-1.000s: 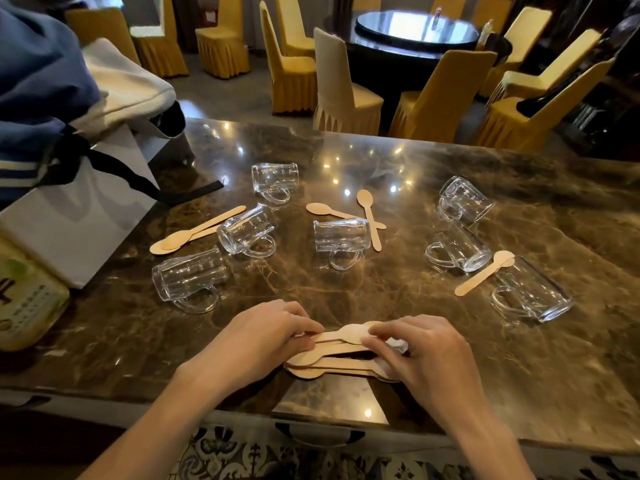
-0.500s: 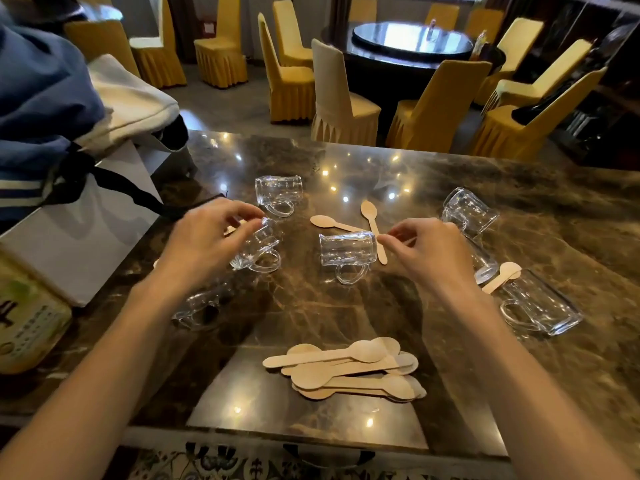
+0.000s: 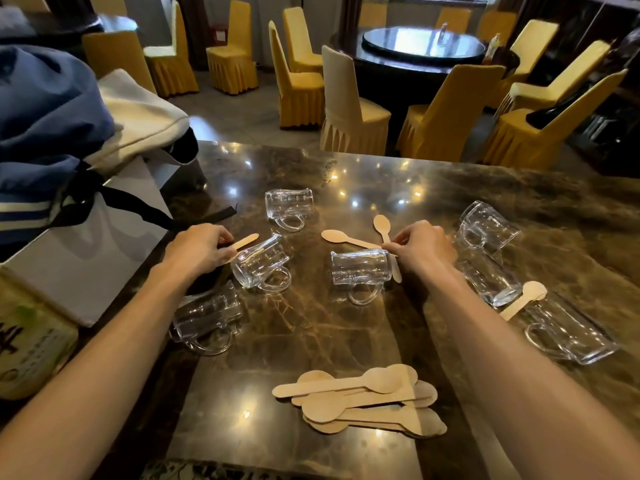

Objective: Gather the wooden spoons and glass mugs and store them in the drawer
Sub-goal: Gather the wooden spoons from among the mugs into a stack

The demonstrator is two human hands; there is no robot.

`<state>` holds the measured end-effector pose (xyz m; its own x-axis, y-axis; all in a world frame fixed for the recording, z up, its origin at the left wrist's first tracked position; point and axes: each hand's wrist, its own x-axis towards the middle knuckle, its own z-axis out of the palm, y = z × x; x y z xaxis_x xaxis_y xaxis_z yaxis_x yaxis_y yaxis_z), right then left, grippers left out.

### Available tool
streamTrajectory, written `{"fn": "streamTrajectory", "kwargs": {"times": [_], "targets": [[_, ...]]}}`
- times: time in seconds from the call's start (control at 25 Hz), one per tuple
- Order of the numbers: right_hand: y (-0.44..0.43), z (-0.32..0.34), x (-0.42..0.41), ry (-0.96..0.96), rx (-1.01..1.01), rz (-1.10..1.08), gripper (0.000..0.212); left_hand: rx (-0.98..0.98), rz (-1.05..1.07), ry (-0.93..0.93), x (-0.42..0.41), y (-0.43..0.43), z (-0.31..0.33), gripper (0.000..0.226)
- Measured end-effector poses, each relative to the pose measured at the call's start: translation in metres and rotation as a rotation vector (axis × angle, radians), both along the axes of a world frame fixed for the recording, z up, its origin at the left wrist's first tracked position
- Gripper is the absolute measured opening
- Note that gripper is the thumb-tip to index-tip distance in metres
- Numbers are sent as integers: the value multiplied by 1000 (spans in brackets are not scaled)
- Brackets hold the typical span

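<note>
Both grips are narrow and pinching wood. My left grip (image 3: 199,249) has its fingers curled over one end of a wooden spoon (image 3: 246,241), whose flat handle shows past the fingertips. I cannot tell whether a second spoon lies under the hand. My right grip (image 3: 424,249) pinches the pair of crossed spoons (image 3: 346,239) at the spot where their handles meet, and both look to be lying on the table (image 3: 450,188) rather than lifted. Just beside the left fingers a glass mug (image 3: 259,263) lies on its side, and a second mug (image 3: 358,268) lies on its side against the right fingers, with one crossed handle running down past its mouth. Further out are a far mug (image 3: 289,204), a near-left mug (image 3: 207,311) by my left forearm and a right cluster of three mugs (image 3: 491,282), every one tipped over. A lone spoon (image 3: 523,301) rests across two mugs of that cluster. Close to my edge of the table sits a stack of spoons (image 3: 360,400), already collected and roughly aligned. Bags (image 3: 69,126) crowd the left end. I judge the job well short of half done. Most spoons are stacked, the ones under my grips and the lone one have to join them, and no mug has been gathered. I cannot see the drawer at all, so nothing shows as stored.
</note>
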<state>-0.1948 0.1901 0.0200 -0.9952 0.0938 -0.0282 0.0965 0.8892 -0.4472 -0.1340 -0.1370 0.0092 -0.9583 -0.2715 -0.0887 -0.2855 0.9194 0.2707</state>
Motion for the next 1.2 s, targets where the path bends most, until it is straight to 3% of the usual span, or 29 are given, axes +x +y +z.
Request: {"fn": "streamTrajectory", "kwargs": {"times": [0.28,0.52,0.88,1.2], "targets": [[1,-9,-13,-66,136,-51,25,-8,-19,-6,-7,4,4,18],[-4,-11,-15,-140,84,-53,26,20,-26,-13,-9,-3,1,19],[2,3,-3,40,-27,-22,13,67,-64,286,-4,4,23,19],[6,44,40,234,-78,232,13,141,-287,483,18,37,73,18]]}}
